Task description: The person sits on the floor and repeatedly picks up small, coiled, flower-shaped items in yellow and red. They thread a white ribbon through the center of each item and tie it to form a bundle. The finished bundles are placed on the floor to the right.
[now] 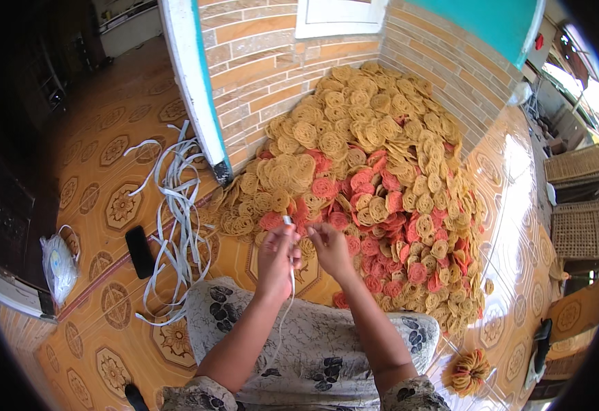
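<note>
My left hand (277, 260) is closed around a thin white cord (292, 279), and a white end of it pokes out above the fingers. From under that hand the cord hangs down past the forearm onto my patterned lap (313, 356). Just to the right, my right hand (332, 250) is pinched near the left one, a small gap apart; anything between its fingertips is too small to make out. Right in front of both hands spreads a big heap of round woven coils (361, 130), mostly tan, with red ones (381, 264) through its middle and near side.
Long whitish flat strips (176, 198) lie tangled on the tiled floor at left, next to a black phone (140, 252). Further left sits a clear plastic bag (59, 264). A bundle of tan and red coils (470, 372) rests at lower right. A brick-patterned wall (251, 61) backs the heap.
</note>
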A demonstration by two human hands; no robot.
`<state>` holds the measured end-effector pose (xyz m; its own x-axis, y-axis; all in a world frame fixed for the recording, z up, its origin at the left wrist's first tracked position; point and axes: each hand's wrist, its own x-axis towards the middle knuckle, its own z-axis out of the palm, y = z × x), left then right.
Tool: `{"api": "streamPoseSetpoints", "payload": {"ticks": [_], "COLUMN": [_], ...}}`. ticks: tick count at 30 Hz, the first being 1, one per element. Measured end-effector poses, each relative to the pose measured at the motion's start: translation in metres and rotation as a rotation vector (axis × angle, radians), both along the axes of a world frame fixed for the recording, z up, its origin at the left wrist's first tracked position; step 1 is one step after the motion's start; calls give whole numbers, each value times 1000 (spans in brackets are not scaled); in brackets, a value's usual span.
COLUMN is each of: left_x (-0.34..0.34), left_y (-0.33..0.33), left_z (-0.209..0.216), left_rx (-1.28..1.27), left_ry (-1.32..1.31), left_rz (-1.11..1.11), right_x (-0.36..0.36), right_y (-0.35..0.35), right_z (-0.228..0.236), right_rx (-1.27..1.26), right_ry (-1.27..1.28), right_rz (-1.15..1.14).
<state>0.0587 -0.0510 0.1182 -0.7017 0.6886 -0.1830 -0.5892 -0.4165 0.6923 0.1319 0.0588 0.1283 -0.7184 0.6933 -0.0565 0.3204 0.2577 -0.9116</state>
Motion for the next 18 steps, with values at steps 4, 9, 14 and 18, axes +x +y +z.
{"api": "streamPoseSetpoints", "payload": {"ticks": [4, 9, 14, 18], "left_x": [-31, -61, -106, -216], "left_y": [-13, -28, -42, -49], "left_z": [-27, -51, -54, -67], "left_rx": [-542, -499, -503, -697], "left_ry": [822, 779, 839, 1180], "left_rz": [-359, -413, -781, -426], "right_x": [-7, -7, -26, -32], "right_y": [-24, -38, -54, -71], "right_z": [-54, -75, -99, -151], "right_rx": [-655, -868, -727, -318], "right_ry": [457, 586, 460, 40], "right_rz": [72, 136, 27, -36]}}
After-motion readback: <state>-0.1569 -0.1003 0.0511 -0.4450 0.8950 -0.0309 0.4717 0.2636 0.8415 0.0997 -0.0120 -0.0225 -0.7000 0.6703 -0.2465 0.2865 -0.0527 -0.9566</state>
